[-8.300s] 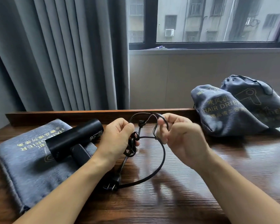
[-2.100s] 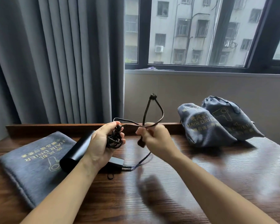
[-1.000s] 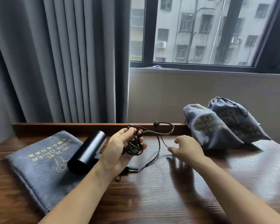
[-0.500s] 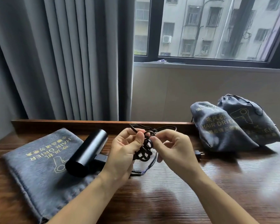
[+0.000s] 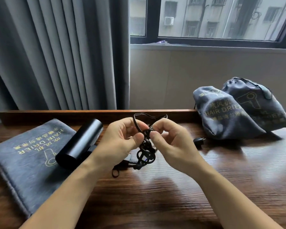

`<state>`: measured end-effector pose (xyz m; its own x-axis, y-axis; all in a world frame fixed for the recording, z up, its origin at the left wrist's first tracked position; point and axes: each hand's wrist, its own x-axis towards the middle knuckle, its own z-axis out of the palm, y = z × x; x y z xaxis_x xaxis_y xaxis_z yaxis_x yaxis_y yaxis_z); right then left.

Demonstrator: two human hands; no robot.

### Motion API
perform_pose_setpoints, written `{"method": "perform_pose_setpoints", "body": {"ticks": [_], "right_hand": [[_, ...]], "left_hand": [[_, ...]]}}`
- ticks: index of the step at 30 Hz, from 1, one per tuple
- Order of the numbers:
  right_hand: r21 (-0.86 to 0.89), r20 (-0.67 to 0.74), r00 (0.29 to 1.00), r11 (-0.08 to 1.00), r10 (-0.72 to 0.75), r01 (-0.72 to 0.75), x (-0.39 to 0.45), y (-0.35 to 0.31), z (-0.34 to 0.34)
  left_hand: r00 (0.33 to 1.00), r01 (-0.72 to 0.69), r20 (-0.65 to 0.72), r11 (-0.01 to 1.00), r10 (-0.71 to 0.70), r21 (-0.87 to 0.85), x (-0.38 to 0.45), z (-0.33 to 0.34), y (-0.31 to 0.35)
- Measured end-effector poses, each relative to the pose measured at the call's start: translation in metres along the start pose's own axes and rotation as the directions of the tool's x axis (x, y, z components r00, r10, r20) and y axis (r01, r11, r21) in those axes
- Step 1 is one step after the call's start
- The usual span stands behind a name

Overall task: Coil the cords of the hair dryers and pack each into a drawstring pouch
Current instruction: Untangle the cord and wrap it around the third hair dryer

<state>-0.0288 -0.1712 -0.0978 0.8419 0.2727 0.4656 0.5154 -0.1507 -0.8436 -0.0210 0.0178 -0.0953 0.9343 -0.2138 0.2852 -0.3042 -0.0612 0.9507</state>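
A black hair dryer [image 5: 80, 143] lies on a flat grey drawstring pouch [image 5: 26, 151] at the left of the wooden table [image 5: 205, 187]. Its black cord [image 5: 145, 151] is bunched in small coils above the table. My left hand [image 5: 120, 142] pinches the coils from the left. My right hand [image 5: 170, 142] pinches the cord at the top of the coils. A loop of cord rises behind my fingers. The plug [image 5: 198, 141] lies on the table to the right of my right hand.
Two filled grey pouches [image 5: 221, 116] marked HAIR DRIER lean together at the back right. A raised wooden ledge [image 5: 56, 113] runs along the table's far edge. Grey curtains [image 5: 56, 55] hang behind on the left, a window on the right.
My right hand came back from the table to the coils and now pinches the cord. The plug has come to rest on the table at the right. The loop behind is smaller.
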Motion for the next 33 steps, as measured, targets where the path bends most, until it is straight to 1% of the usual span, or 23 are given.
{"method": "perform_pose_setpoints", "body": {"ticks": [3,5,7,9,11,12,13,14,16,17,18,20,21,22,23,24,25,26,27,29,30,31,33], "right_hand": [[-0.249,0.058,0.997,0.967,-0.048,0.061,0.000,0.002,-0.012],[-0.469,0.067,0.990,0.871,-0.127,0.144,0.000,0.006,-0.017],[-0.634,0.084,0.975,0.744,-0.206,0.212,0.000,0.011,-0.017],[-0.716,0.099,0.961,0.653,-0.258,0.249,0.000,0.016,-0.015],[-0.744,0.092,0.949,0.613,-0.301,0.267,0.000,0.017,-0.015],[-0.734,0.070,0.948,0.627,-0.311,0.260,0.000,0.017,-0.015],[-0.699,0.030,0.950,0.673,-0.310,0.242,0.000,0.016,-0.014],[-0.628,-0.020,0.958,0.749,-0.286,0.210,0.000,0.014,-0.012],[-0.385,-0.104,0.981,0.916,-0.163,0.111,-0.001,0.010,-0.005],[-0.252,-0.120,0.989,0.966,-0.091,0.058,-0.001,0.008,-0.002],[-0.134,-0.123,0.992,0.991,-0.031,0.015,-0.002,0.006,0.000],[0.064,-0.086,0.995,0.997,0.054,-0.049,-0.003,0.004,0.001],[0.137,-0.056,0.995,0.988,0.078,-0.070,-0.003,0.004,0.001],[0.160,-0.035,0.996,0.984,0.088,-0.081,-0.002,0.004,0.001],[0.129,-0.029,0.996,0.989,0.082,-0.078,-0.002,0.004,0.001],[0.052,-0.034,0.998,0.997,0.059,-0.057,-0.002,0.006,0.001],[-0.074,-0.049,0.999,0.997,0.010,-0.013,-0.002,0.008,0.001],[-0.240,-0.059,0.996,0.970,-0.067,0.051,-0.002,0.010,-0.002],[-0.423,-0.052,0.987,0.898,-0.155,0.119,-0.003,0.012,-0.005],[-0.714,0.003,0.960,0.671,-0.280,0.198,-0.002,0.015,-0.011],[-0.790,0.013,0.951,0.580,-0.310,0.200,-0.003,0.014,-0.013],[-0.832,0.006,0.944,0.522,-0.331,0.188,-0.003,0.012,-0.013],[-0.858,-0.018,0.938,0.487,-0.346,0.163,-0.005,0.009,-0.011]], "left_hand": [[0.998,-0.061,0.038,0.983,0.055,0.176,-0.001,-0.003,0.002],[0.995,-0.100,0.059,0.944,0.086,0.315,-0.001,-0.002,0.001],[0.986,-0.169,0.087,0.852,0.145,0.496,-0.002,-0.002,-0.002],[0.964,-0.262,0.125,0.754,0.235,0.602,-0.002,-0.002,-0.006],[0.949,-0.306,0.142,0.719,0.281,0.624,-0.004,-0.001,-0.008],[0.951,-0.301,0.134,0.732,0.279,0.611,-0.005,0.001,-0.007],[0.957,-0.282,0.117,0.760,0.265,0.585,-0.006,0.002,-0.007],[0.965,-0.258,0.098,0.797,0.245,0.546,-0.007,0.004,-0.006],[0.974,-0.219,0.054,0.866,0.218,0.450,-0.009,0.007,-0.005],[0.977,-0.203,0.024,0.890,0.212,0.409,-0.009,0.009,-0.006],[0.979,-0.185,-0.012,0.911,0.203,0.369,-0.009,0.011,-0.005],[0.982,-0.150,-0.068,0.950,0.174,0.273,-0.009,0.012,-0.003],[0.985,-0.139,-0.070,0.963,0.159,0.229,-0.009,0.013,-0.002],[0.987,-0.135,-0.062,0.969,0.150,0.206,-0.009,0.013,-0.001],[0.987,-0.134,-0.056,0.969,0.149,0.208,-0.009,0.013,0.000],[0.988,-0.129,-0.057,0.969,0.144,0.211,-0.009,0.013,-0.001],[0.989,-0.114,-0.065,0.972,0.130,0.206,-0.009,0.012,-0.003],[0.991,-0.090,-0.075,0.977,0.107,0.193,-0.009,0.012,-0.005],[0.993,-0.061,-0.085,0.981,0.078,0.185,-0.009,0.011,-0.006],[0.996,-0.025,-0.084,0.985,0.040,0.169,-0.008,0.010,-0.007],[0.996,-0.032,-0.072,0.986,0.044,0.164,-0.009,0.011,-0.006],[0.996,-0.056,-0.056,0.983,0.067,0.177,-0.009,0.011,-0.004],[0.991,-0.123,-0.007,0.951,0.130,0.283,-0.010,0.012,-0.002]]}}
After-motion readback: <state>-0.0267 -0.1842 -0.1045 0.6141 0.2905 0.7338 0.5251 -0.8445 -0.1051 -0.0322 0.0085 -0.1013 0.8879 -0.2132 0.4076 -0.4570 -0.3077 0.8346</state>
